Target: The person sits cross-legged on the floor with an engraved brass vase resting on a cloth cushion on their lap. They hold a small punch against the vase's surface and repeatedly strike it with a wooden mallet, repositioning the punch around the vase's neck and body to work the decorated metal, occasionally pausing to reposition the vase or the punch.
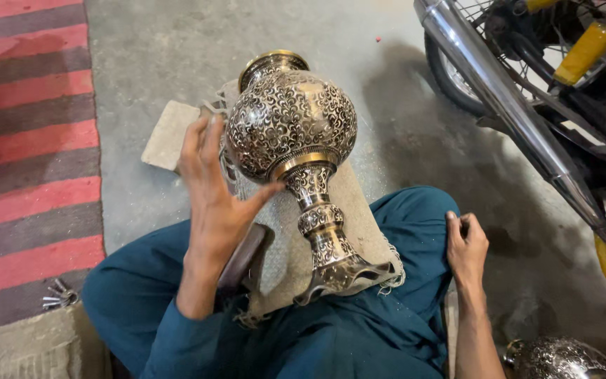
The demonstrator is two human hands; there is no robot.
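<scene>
Here, the left hand (212, 189) is spread open against the engraved metal vase (296, 154), which lies tilted on a cloth (359, 217) over the lap; at four o'clock, the right hand (466, 245) is curled closed on the knee.

The silver vase (292, 126) bears dark scrollwork with brass bands, beside a red-and-grey striped rug (29, 140) and teal trousers (401, 231).

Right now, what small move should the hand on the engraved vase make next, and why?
Probably close the left hand more fully around the ornate silver-and-brass engraved vase: it lies tilted on the beige cloth pad, steadied by that open palm alone, while the right hand rests on the knee.
</scene>
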